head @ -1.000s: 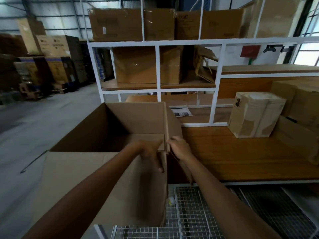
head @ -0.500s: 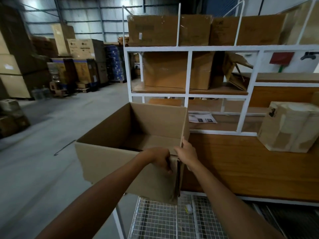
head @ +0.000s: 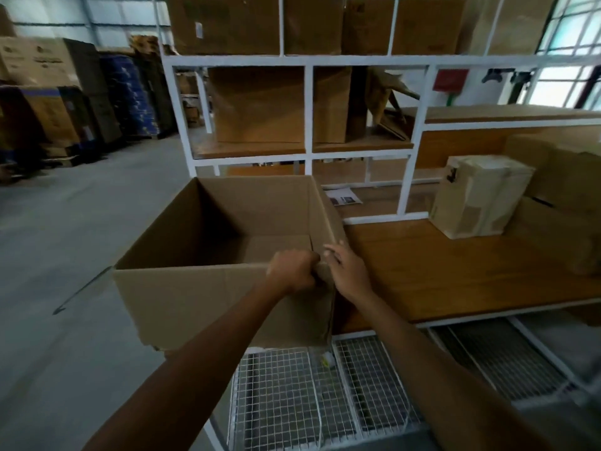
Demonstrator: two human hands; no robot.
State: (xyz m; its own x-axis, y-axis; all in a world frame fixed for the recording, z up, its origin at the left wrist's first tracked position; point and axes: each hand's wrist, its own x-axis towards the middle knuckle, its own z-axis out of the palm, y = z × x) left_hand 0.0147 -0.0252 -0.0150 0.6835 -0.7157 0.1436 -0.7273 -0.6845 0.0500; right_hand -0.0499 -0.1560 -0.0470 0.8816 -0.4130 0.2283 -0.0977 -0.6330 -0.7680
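Head view. We see a large open cardboard box [head: 195, 304]: plain brown corrugated board, rectangular, with matte walls, top flaps standing up and a ragged lower edge on the near wall. The inside is dark, with a flat bottom flap showing. It sits at the left end of the wooden tabletop [head: 455, 271], with its near part over the wire mesh shelf [head: 286, 402]. We cannot tell if it rests on anything.

The left hand [head: 292, 271] is clenched around the box's near right corner, fingers curled over the rim. The right hand [head: 348, 271] is laid against the outside of the same corner. Its fingers [head: 330, 252] are fairly straight and touch the right wall, and its thumb is hidden. Both forearms are bare.

The tabletop is smooth, glossy, orange-brown wood grain with a white metal edge. The mesh shelf is a white square grid, low and near.

On the tabletop to the far right is a small carton [head: 478, 196], boxy, pale and patched with shiny tape. A printed paper sheet [head: 344, 196] lies flat behind the box.

The white shelf frame [head: 309, 109] is made of square metal tubes and holds big brown cartons. A red square sign [head: 450, 80] is on the far wall. The grey concrete floor [head: 65, 239] is on the left, with stacked cartons [head: 48, 92] far left, blurred.
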